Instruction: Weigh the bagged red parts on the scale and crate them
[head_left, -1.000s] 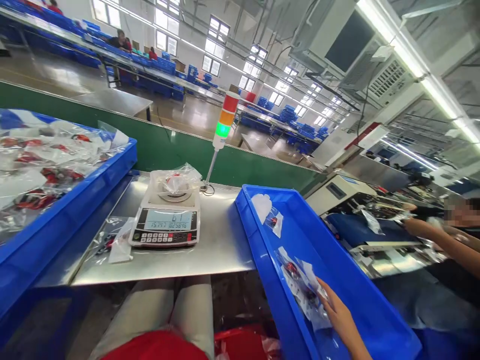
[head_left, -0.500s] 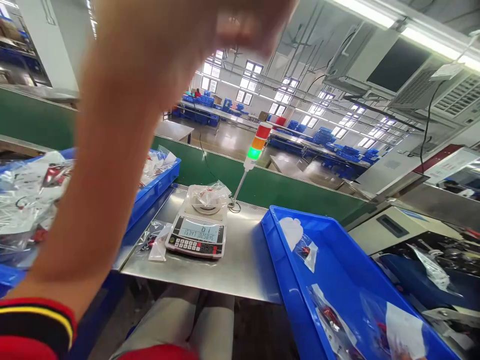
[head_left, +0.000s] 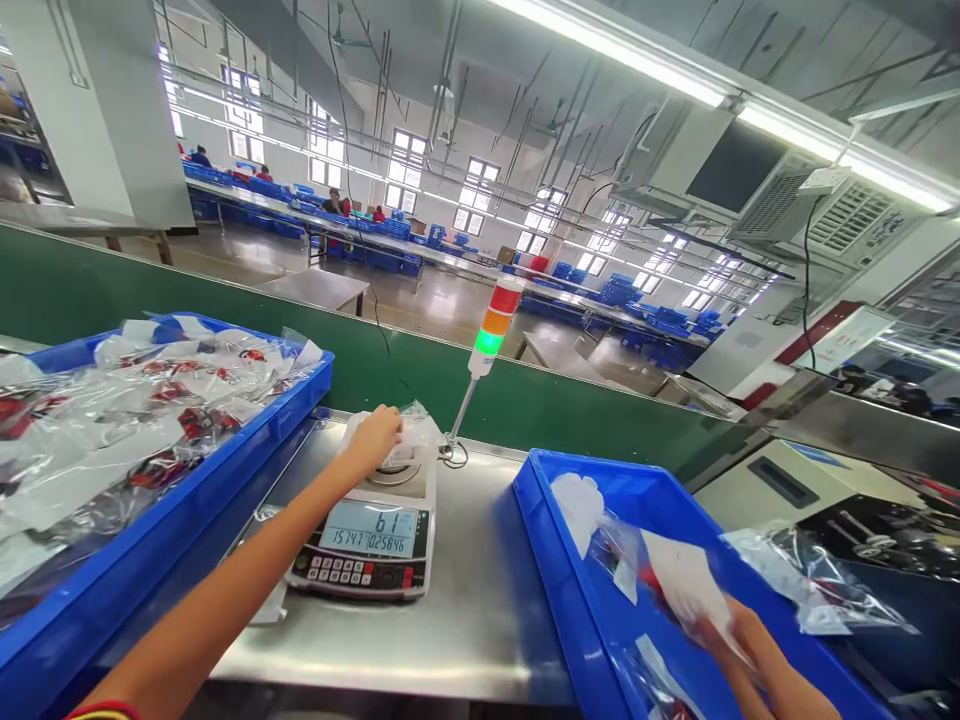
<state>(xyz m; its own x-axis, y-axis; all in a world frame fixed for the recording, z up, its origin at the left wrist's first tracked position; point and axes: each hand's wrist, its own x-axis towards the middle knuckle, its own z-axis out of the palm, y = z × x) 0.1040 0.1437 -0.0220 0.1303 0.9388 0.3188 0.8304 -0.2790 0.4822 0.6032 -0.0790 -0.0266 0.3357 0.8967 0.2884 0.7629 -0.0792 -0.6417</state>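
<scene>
While my left hand (head_left: 373, 438) clasps the bag (head_left: 417, 426) on the scale (head_left: 371, 535), centre frame, my right hand (head_left: 754, 655) pinches a packet (head_left: 686, 588) lower right; heaped blue bin (head_left: 225, 470) left; steel bench (head_left: 480, 625), factory hall.

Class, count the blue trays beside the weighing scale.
2. The left tray, heaped with bags, is left of the scale; the right tray is right of it, under the right hand.
</scene>
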